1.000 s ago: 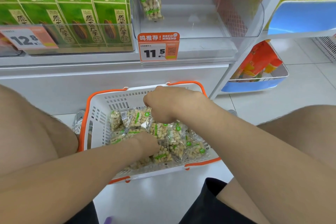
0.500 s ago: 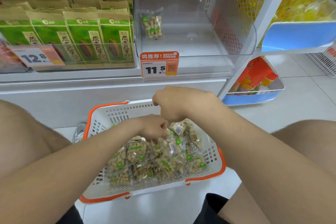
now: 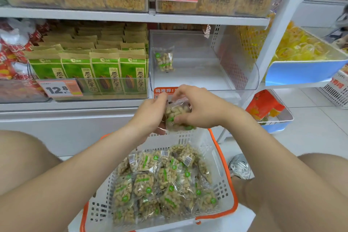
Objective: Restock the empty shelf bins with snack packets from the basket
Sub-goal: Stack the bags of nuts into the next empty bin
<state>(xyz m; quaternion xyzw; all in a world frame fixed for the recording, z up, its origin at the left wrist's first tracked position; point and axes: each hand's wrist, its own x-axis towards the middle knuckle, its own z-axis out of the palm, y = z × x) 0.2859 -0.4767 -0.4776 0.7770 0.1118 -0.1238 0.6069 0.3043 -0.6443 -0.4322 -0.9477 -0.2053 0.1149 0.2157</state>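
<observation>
My left hand [image 3: 150, 117] is curled round the left edge of a clear snack packet [image 3: 177, 114], fingers beneath it. My right hand [image 3: 201, 111] pinches the same packet from the other side, thumb low and fingers over the top. There may be more than one packet in that grip; I cannot tell the count. The hands hold it just above the far rim of the basket and below the front lip of the bin, so it is out of the basket but not yet in the bin.

Sweeping the shelf from the left, at ten o'clock from my hands the green bags [image 3: 90, 73] stand in full rows behind the 12.8 price tag [image 3: 58, 89] and seem to need nothing from me. At twelve to one o'clock sits the clear bin [image 3: 243, 83], which I take to be the one to fill. It holds one lone packet [image 3: 164, 59], upright at its back left, and the rest of its floor is bare.

At six o'clock the basket [image 3: 224, 165] rests on the floor between my knees. It holds a heap of packets [image 3: 162, 184] of the same kind, too overlapped to count.

As I judge it, the job is barely begun. One packet is shelved, one load is in hand, and nearly the whole basket is left to move.
</observation>
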